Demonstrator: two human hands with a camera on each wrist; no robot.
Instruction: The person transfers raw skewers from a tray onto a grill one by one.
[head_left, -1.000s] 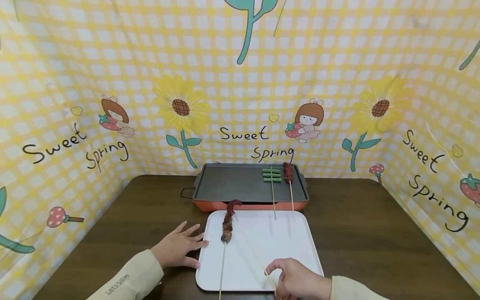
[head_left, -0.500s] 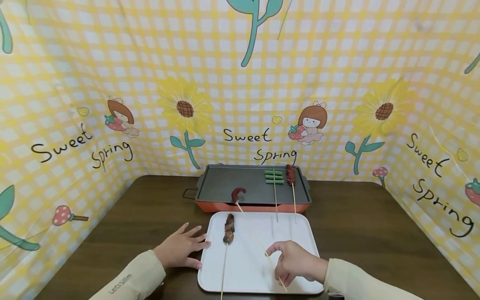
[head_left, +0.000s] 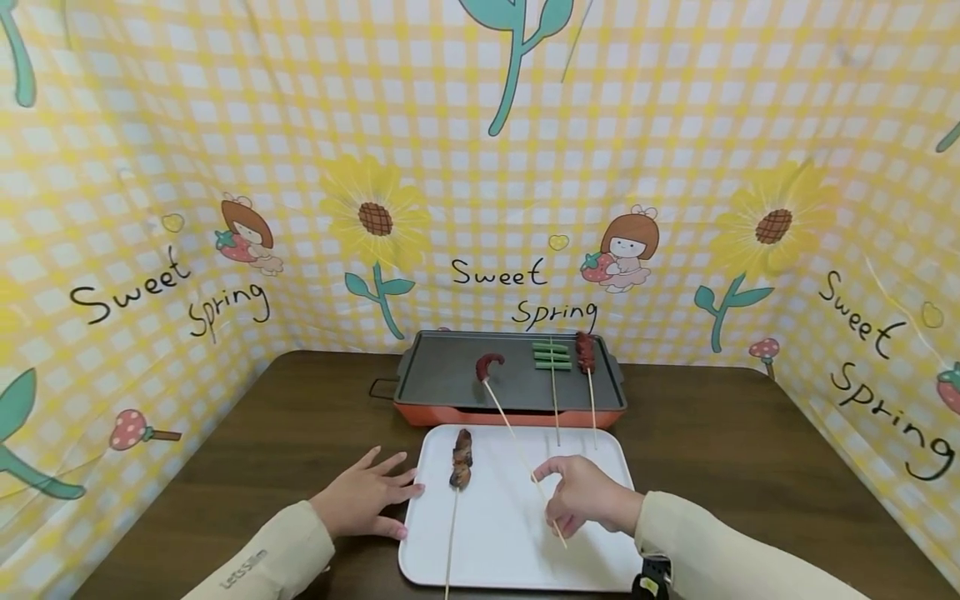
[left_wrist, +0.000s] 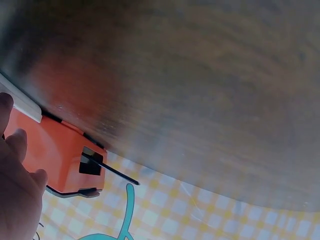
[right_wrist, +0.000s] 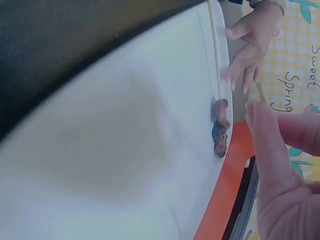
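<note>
My right hand (head_left: pixel 588 493) pinches the bamboo stick of a skewer (head_left: pixel 501 406) near its lower end, above the white tray (head_left: pixel 510 550). The skewer's dark red, curled piece of food (head_left: pixel 487 367) is over the front left of the black griddle plate (head_left: pixel 438 367). In the right wrist view, thumb and fingers (right_wrist: pixel 267 135) meet on the stick's end. My left hand (head_left: pixel 363 498) lies with fingers spread, fingertips at the tray's left rim. A skewer of browned chunks (head_left: pixel 461 462) lies on the tray's left side, its stick pointing toward me.
On the griddle's right side lie a skewer of green vegetable pieces (head_left: pixel 552 357) and a skewer of red meat (head_left: pixel 585 354), sticks overhanging the tray. The orange griddle base (head_left: pixel 435 415) has a wire handle (head_left: pixel 382 388) at left. A checked cloth (head_left: pixel 480 192) surrounds the brown table (head_left: pixel 712 467).
My right hand has moved forward with the skewer, carrying its red curled piece from above the tray to over the griddle. My left hand has stayed at the tray's rim.
</note>
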